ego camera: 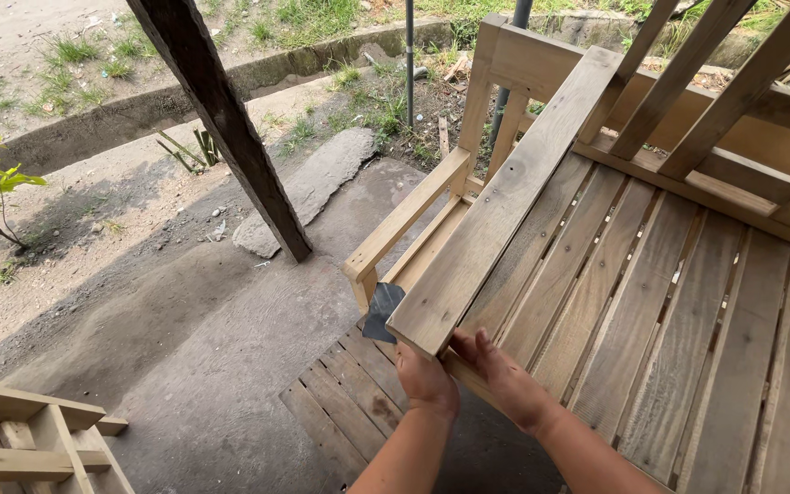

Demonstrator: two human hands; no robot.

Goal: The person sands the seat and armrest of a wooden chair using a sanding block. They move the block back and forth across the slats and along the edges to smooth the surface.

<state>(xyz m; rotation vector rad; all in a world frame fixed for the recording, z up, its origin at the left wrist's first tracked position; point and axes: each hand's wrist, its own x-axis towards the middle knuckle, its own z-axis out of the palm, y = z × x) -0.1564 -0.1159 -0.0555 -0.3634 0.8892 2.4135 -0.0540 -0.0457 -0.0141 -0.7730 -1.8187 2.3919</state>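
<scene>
A: Head view, item one: wooden bench (651, 302), unpainted, slatted seat and back, standing on a concrete floor (212, 384). Where do the hands sit?

B: Both at the bench's front left corner, under the near end of the armrest board (505, 201). Left hand (426, 379) has its fingers curled round a dark grey sheet of sandpaper (381, 309), pressed against the end of that board. Right hand (497, 373) lies just beside it, fingers bent and gripping the underside of the same end.

A: Armrest position?

B: Runs from the front left corner up to the back frame (541, 64), along the bench's left edge.

A: Surroundings?

B: Dark slanted post (221, 119) beyond the bench's left side; second wooden frame (29, 439) at the floor's near left; flat stone (313, 183) and grass (304, 18) farther off.
</scene>
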